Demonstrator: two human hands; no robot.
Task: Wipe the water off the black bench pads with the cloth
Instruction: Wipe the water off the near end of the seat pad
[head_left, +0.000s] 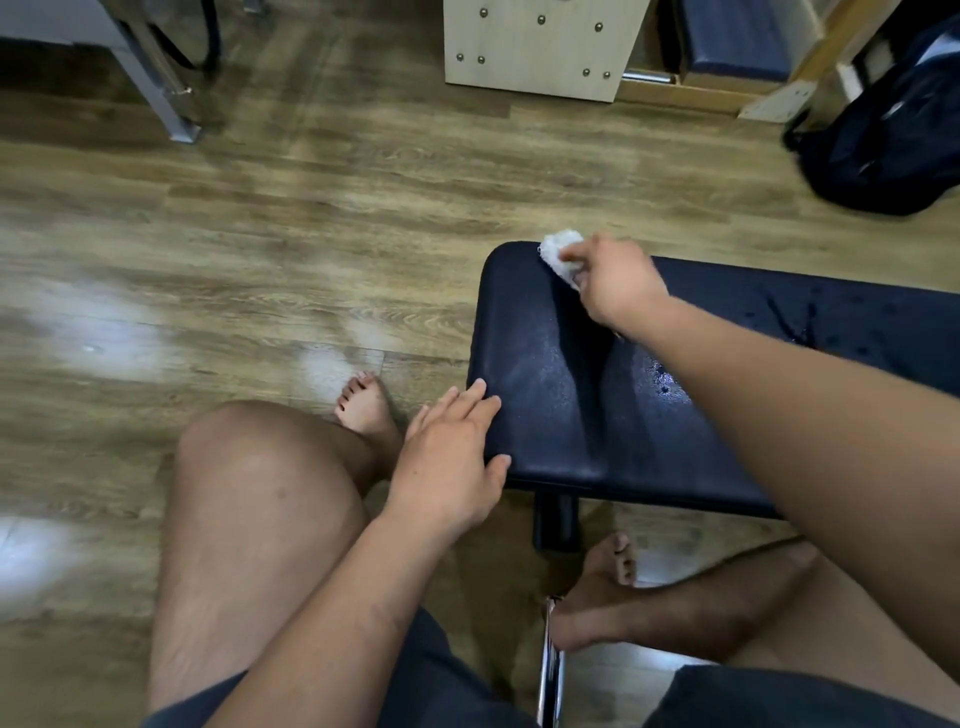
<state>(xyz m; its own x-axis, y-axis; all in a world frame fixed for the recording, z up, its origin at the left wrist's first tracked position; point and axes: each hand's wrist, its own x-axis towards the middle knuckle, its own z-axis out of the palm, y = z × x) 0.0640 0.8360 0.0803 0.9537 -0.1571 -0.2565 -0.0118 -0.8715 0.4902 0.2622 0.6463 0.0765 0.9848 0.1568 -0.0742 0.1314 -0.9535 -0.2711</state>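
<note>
Cloth (560, 258) clamped in right fingers (577, 252) at pad (550, 364) corner | left fingers (470, 402) straight on pad

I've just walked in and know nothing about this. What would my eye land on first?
The white cloth, bunched in the right hand, sits on the far corner of the black bench pad, right of centre. Water drops glisten on the pad beside the right forearm. The left hand rests flat on the pad's near left edge.
</note>
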